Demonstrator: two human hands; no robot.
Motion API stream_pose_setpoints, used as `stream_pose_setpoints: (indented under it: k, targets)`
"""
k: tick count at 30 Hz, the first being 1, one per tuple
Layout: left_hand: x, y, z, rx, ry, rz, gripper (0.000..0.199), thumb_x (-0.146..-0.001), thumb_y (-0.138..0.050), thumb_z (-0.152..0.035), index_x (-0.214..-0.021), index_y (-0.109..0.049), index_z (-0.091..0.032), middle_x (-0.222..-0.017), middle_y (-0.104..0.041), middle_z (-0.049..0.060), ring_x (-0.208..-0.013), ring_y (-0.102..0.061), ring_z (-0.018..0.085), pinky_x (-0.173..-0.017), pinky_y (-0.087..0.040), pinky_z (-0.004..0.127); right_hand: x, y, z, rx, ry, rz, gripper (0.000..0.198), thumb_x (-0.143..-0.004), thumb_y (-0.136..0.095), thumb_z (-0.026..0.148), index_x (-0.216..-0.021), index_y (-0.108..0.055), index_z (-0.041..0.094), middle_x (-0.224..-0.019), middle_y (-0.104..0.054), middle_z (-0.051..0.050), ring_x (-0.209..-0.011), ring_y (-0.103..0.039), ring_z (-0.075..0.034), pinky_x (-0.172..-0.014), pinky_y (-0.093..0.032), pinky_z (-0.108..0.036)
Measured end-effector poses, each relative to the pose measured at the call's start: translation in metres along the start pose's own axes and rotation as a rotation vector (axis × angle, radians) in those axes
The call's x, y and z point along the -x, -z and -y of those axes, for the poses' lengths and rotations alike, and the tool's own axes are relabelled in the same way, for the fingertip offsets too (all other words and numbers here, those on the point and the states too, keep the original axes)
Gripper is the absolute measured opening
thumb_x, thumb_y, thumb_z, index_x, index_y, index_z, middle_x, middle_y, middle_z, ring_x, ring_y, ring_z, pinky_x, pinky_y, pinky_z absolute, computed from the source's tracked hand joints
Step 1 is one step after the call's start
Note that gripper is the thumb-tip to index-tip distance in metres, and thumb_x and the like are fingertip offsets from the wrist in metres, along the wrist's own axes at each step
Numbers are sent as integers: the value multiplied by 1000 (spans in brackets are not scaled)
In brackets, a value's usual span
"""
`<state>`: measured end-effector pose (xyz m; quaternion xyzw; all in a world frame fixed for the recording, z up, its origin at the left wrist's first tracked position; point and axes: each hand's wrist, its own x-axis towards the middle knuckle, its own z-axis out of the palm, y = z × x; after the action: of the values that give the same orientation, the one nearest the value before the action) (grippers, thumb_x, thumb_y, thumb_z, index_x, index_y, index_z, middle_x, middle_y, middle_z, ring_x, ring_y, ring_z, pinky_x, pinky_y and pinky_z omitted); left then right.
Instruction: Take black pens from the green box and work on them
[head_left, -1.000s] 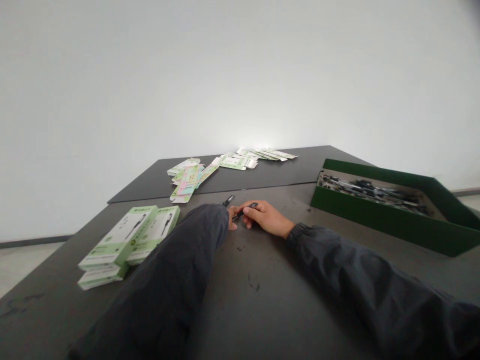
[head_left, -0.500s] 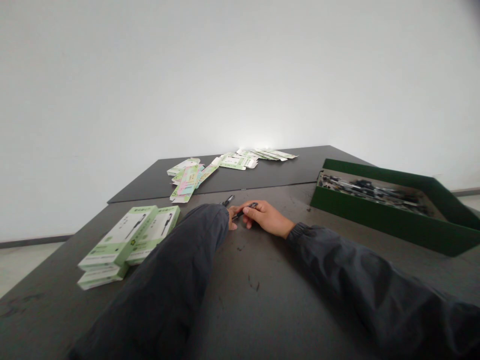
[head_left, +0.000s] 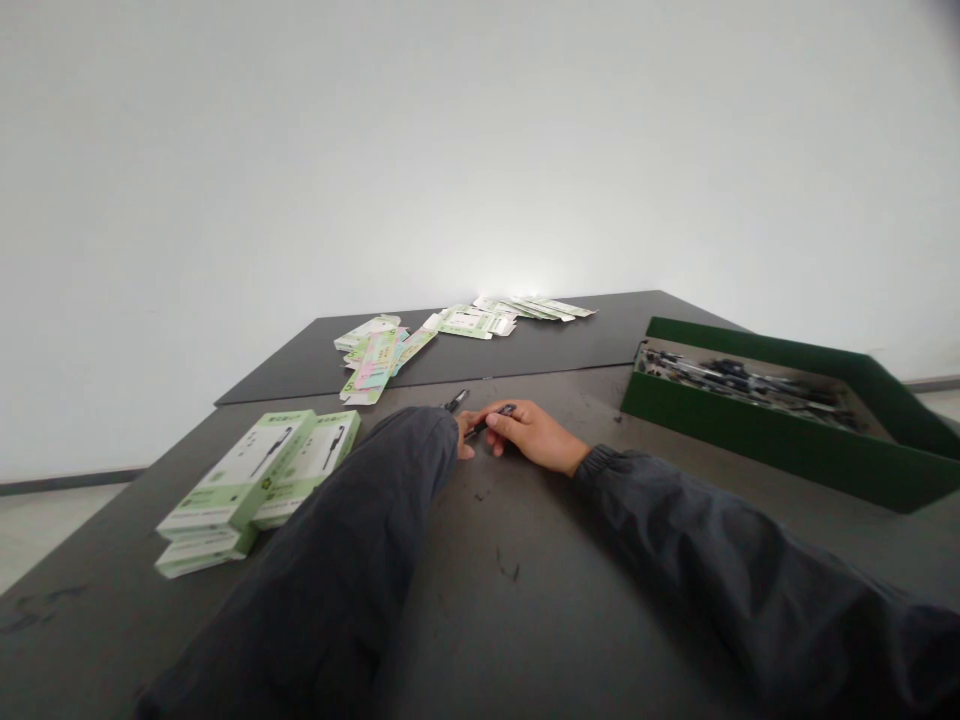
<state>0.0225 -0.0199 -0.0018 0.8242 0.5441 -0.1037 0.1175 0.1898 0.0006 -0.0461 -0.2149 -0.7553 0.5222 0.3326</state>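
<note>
In the middle of the dark table my right hand (head_left: 538, 436) is closed round a black pen (head_left: 493, 421), pinched between thumb and fingers. The pen's lower end points toward my left hand (head_left: 466, 436), and the two hands are close together. Most of the left hand is hidden by its dark sleeve, but its visible fingers are curled. Another pen (head_left: 456, 401), dark with a clear part, sticks out beyond the left hand and seems to be held in it; the grip itself is hidden.
On the left, white and green pen boxes (head_left: 238, 475) are stacked. Flattened cartons (head_left: 469, 322) and colourful paper strips (head_left: 377, 362) lie farther back. At the right stands a dark green open box (head_left: 750, 445) with many loose pens (head_left: 739, 380). A pale wall (head_left: 480, 150) rises behind the table.
Almost nothing differs. Both hands stay together at the same place, and the pen remains in my right hand.
</note>
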Motion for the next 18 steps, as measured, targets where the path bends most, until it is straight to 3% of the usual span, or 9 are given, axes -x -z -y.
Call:
stream_pose_setpoints:
  k: [7, 18]
  targets:
    - [4, 3, -2, 33, -14, -5, 60, -75, -54, -19, -132, -37, -13, -115, -57, 6, -95, -58, 20, -81, -43, 22, 0, 0, 0, -2, 6, -6, 35, -86, -42, 37, -105, -58, 13, -68, -56, -2, -53, -52, -8, -53, -42, -20]
    - [-1, -3, 4, 45, -27, -22, 63, -73, -55, -20, -133, -35, -12, -125, -48, 8, -99, -55, 22, -83, -42, 24, 0, 0, 0, -18, -3, 1, 33, -85, -42, 36, -104, -58, 13, -68, -56, -2, -52, -52, -8, -53, -42, -21]
